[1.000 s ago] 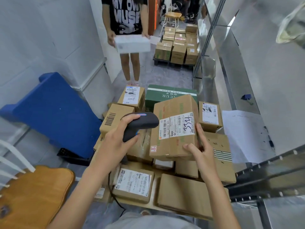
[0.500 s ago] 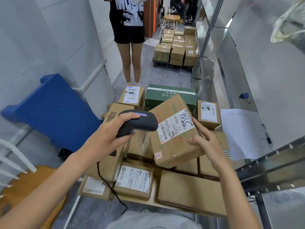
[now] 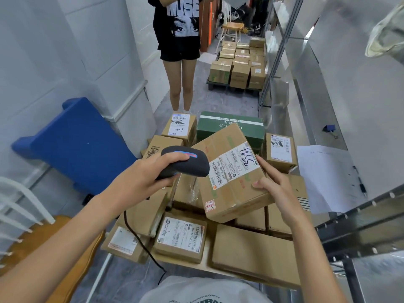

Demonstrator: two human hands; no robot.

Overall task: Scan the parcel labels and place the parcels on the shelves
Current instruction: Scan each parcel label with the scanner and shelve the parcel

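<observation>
A brown cardboard parcel (image 3: 227, 184) with a white label (image 3: 235, 164) marked 3344 is tilted up above the pile. My right hand (image 3: 273, 184) grips its right edge. A black corded barcode scanner (image 3: 188, 161) sits in my left hand (image 3: 148, 173), its head right beside the label's left end. Below lie several more labelled parcels (image 3: 180, 236) in a heap. The metal shelves (image 3: 306, 68) run along the right side.
A person in a black T-shirt (image 3: 178, 20) stands just beyond the pile. A green box (image 3: 229, 127) lies at the back. Farther off sits a pallet of boxes (image 3: 238, 66). A blue pallet (image 3: 76, 145) leans on the left wall; a wooden chair (image 3: 43, 243) stands at lower left; a paper sheet (image 3: 323, 176) lies on the shelf.
The parcel has tilted further, its label turning toward the scanner. My left hand brought the scanner closer to the label. The person ahead raised the white box out of view.
</observation>
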